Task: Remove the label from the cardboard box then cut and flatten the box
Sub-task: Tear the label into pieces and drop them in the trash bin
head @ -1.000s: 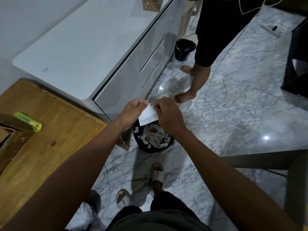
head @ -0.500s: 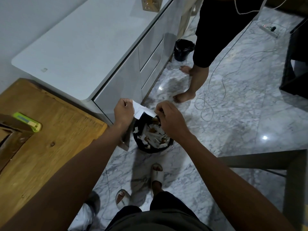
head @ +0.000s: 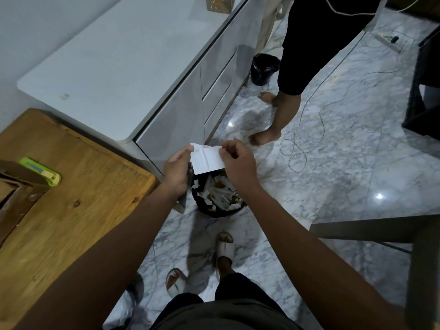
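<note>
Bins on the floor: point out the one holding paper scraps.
The near bin, directly under the held label, is full of white scraps. The far bin, beside the standing person's leg, shows only black liner.

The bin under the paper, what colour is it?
Black, full of white and brown scraps; the bin shows in the head view.

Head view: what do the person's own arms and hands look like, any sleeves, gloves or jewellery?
Both forearms are bare from the bottom edge of the picture to the wrists; no sleeve shows. The left hand and right hand wear no gloves, and no watch, ring or band is visible. No cables or markings on either arm.
</note>
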